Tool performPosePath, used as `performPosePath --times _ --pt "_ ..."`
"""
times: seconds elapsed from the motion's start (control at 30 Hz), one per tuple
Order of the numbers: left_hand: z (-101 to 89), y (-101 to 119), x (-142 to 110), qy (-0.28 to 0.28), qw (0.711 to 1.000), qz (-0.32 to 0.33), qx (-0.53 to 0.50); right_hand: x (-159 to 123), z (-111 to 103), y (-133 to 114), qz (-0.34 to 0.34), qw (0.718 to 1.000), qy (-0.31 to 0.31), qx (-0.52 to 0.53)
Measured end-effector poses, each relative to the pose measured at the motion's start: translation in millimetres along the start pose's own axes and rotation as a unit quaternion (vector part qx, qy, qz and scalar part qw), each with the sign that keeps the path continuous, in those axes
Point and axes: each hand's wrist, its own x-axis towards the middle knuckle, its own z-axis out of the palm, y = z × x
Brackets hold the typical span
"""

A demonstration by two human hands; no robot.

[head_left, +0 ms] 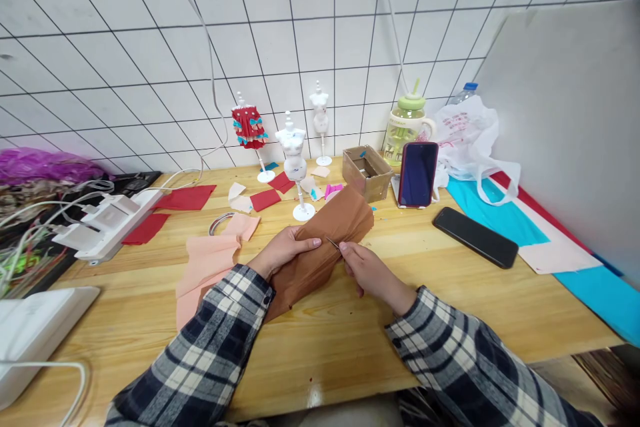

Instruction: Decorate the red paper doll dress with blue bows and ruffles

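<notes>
A folded piece of brown fabric (330,240) lies on the wooden table (325,347) in front of me. My left hand (283,252) is closed over its middle, pressing the folds together. My right hand (367,270) pinches a thin needle (333,243) whose tip touches the brown fabric just right of my left fingers. Both sleeves are dark and white plaid.
Pink fabric pieces (210,260) lie at my left, red pieces (187,198) behind them. Small white mannequins (295,160), a cardboard box (367,173), a standing phone (417,173), a flat black phone (475,237), a power strip (107,227) and blue paper (505,213) surround the work area.
</notes>
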Motion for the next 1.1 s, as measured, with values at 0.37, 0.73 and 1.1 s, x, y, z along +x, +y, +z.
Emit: performPosePath --times 0.37,0.73,1.1 --pt "-3.2 -3.5 -1.1 0.01 1.0 0.002 -0.028 1.2 -0.6 -0.1 -0.042 0.999 -0.009 0.011" --pt "-1.5 -2.0 -0.9 0.001 1.0 0.005 -0.028 0.6 6.1 4.3 -0.031 0.999 -0.023 -0.004" --pt "-1.5 -2.4 0.8 0.003 1.0 0.011 -0.029 -2.5 10.1 0.4 -0.017 0.999 -0.027 0.023"
